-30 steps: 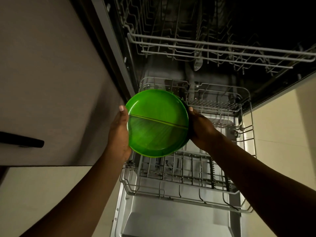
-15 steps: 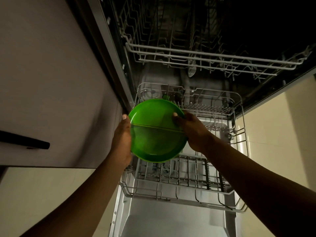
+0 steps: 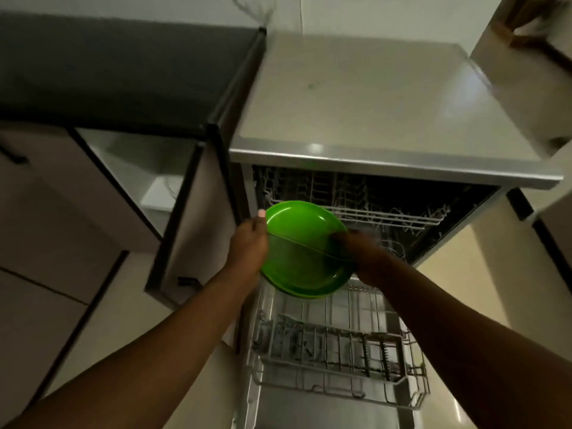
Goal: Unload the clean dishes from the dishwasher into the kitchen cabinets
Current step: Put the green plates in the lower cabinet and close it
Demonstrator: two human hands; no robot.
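While the lower rack [image 3: 337, 363] sits pulled out, both hands clamp the green plates [image 3: 305, 249] above it, left hand [image 3: 249, 247] and right hand [image 3: 360, 250] on opposite rims, probably steadying them for the open cabinet [image 3: 154, 181].

No readable text, label, brand or number shows on anything here

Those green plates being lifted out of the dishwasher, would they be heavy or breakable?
The green plates look like glossy plastic, so probably light and stiff, unlikely to shatter. The left hand and right hand hold opposite rims; that sheen suggests they may be slippery.
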